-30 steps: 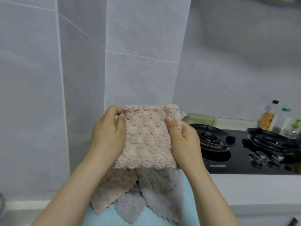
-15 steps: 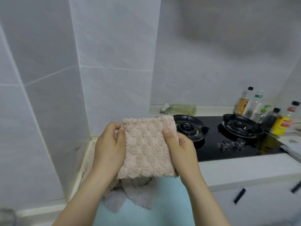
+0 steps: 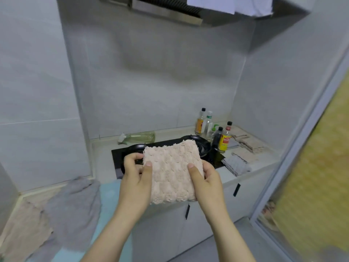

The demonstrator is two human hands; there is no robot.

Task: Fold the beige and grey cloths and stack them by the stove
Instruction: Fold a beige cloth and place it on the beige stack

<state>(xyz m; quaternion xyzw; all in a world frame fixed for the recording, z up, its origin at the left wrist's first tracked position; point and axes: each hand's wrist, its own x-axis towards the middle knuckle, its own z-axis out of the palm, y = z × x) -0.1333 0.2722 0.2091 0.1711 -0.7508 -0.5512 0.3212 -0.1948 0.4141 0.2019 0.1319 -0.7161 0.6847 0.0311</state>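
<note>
**Folded beige cloth held over the stove, ready to go on the stack**

We hold the beige cloth (image 3: pixel 171 172) in the air, in front of the stove (image 3: pixel 117 157) and touching nothing but our hands. It is already folded into a thick square. Our left hand (image 3: pixel 135 178) grips its left edge with the thumb on top and the fingers curled behind. Our right hand (image 3: pixel 204 178) pinches the right edge the same way.

We judge the cloth light, soft and limp. Its nubbly pile should give plenty of grip, so slipping is not the worry. The worry is that the layers fall open, because nothing stiff keeps the fold. We would therefore keep hold of both side edges, pinching through all the layers, and lower it flat rather than let it dangle from one corner.

The stack (image 3: pixel 236 164) lies on the counter (image 3: pixel 267 156) just right of the stove, near the bottles (image 3: pixel 223 140), which a careless sweep could tip over.

To our left a grey cloth (image 3: pixel 73 201) and a loose beige cloth (image 3: pixel 24 229) lie unfolded. These are best taken by two neighbouring corners.
</note>
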